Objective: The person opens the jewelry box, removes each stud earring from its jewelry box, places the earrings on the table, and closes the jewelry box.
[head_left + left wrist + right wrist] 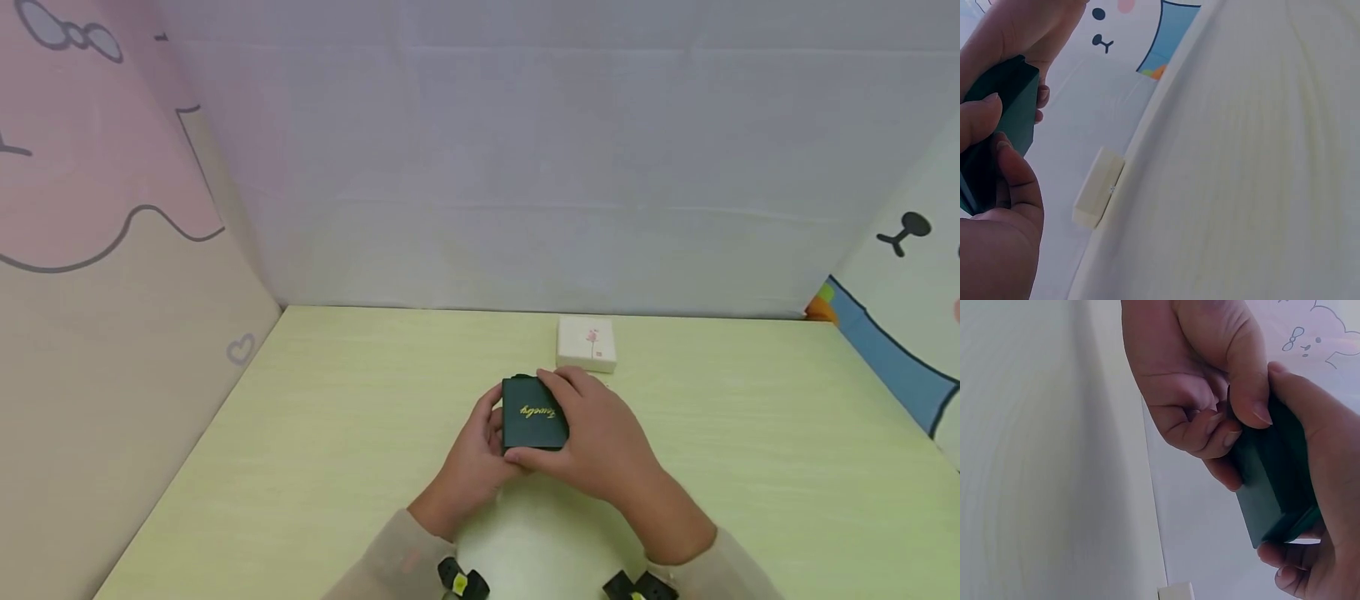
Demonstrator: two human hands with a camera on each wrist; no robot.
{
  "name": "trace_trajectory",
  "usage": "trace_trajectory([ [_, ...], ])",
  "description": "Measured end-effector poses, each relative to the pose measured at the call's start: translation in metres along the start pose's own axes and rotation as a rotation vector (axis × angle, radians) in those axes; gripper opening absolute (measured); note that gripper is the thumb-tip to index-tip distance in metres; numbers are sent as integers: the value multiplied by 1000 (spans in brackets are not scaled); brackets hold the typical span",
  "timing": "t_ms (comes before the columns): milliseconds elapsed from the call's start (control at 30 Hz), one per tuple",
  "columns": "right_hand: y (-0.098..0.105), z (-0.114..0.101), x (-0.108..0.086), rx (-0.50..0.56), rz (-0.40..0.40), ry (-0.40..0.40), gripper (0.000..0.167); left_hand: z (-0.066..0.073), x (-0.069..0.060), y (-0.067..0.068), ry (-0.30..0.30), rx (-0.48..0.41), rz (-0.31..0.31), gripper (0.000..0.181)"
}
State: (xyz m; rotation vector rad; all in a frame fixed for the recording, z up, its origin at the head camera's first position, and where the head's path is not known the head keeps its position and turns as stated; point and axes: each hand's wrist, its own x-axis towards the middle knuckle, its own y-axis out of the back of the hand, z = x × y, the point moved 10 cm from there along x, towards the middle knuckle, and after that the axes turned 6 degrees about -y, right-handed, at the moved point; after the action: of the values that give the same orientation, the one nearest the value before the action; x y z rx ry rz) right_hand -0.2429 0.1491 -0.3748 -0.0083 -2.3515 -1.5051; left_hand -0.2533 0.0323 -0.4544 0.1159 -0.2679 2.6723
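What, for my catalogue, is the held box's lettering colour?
Yellow-gold lettering, clearest in the head view.

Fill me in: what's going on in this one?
A person's left hand and right hand together hold a dark green box with gold lettering on it, above the pale table. In the head view, the left hand has its left side and the right hand its right. A white box sits on the table beyond them.

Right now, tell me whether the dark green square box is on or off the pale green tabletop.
Off the tabletop: the left hand and right hand grip the box, and both wrist views show it aloft.
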Motion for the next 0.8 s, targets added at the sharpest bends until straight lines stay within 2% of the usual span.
trace_trajectory([
  [600,3,-2,0,-14,27,20,103,-2,0,-1,14,-69,-10,95],
  [800,7,-4,1,-3,41,20,101,-4,-1,2,19,-52,-14,96],
])
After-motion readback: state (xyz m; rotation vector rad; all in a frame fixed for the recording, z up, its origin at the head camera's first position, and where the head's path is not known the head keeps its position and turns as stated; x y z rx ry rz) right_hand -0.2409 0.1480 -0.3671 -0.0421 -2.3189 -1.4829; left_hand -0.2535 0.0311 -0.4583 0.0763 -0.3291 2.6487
